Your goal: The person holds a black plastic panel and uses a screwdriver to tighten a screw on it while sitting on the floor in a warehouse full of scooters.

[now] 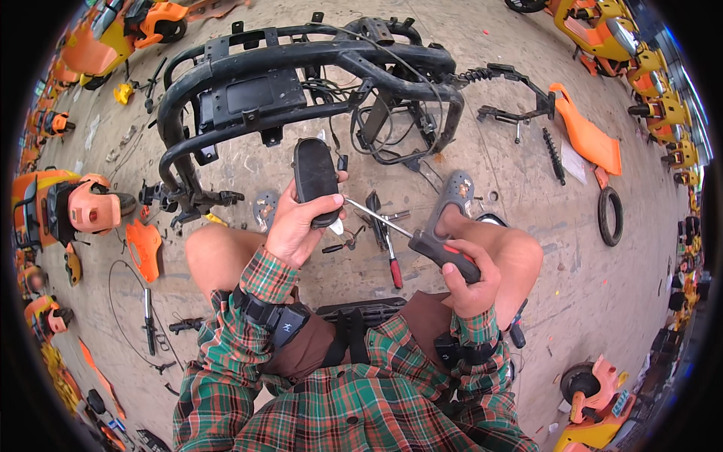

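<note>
Right hand clamped on screwdriver, tip at black oval part | left hand wrapped round that part, held upright above knees | progress: likely mid-way, fastener apparently not yet out | beyond: 1 black tubular frame on concrete floor, loose red-handled tool between legs

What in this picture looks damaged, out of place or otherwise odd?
The black frame lies stripped on the concrete floor, loose cables hanging from it. An orange panel, a small tyre and screwdrivers are strewn around it, not stored.
</note>
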Tool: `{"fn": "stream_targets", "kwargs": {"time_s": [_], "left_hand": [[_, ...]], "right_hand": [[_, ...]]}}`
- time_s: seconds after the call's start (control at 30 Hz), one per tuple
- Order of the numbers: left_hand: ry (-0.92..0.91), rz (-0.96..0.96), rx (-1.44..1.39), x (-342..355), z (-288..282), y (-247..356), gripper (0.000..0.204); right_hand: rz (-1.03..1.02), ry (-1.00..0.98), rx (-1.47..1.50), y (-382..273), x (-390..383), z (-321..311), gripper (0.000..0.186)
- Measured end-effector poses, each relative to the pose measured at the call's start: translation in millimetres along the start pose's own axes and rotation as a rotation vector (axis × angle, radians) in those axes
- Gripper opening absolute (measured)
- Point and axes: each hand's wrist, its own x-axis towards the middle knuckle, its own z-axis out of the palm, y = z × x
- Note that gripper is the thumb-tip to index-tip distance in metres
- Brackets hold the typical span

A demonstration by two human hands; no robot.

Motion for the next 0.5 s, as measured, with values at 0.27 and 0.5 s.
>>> {"fn": "stream_targets", "kwargs": {"time_s": [0.27, 0.5], "left_hand": [[-0.063, -0.013, 0.079, -3.0, 3.4, 3.4, 0.043], [-0.05, -0.012, 0.074, -2.0, 2.1, 1.8, 0.043]], "right_hand": [[0.06, 0.064, 0.116, 1.3, -1.0, -3.1, 0.032], [0.012, 0.038, 0.059, 0.0, -1.8, -5.2, 0.031]]}}
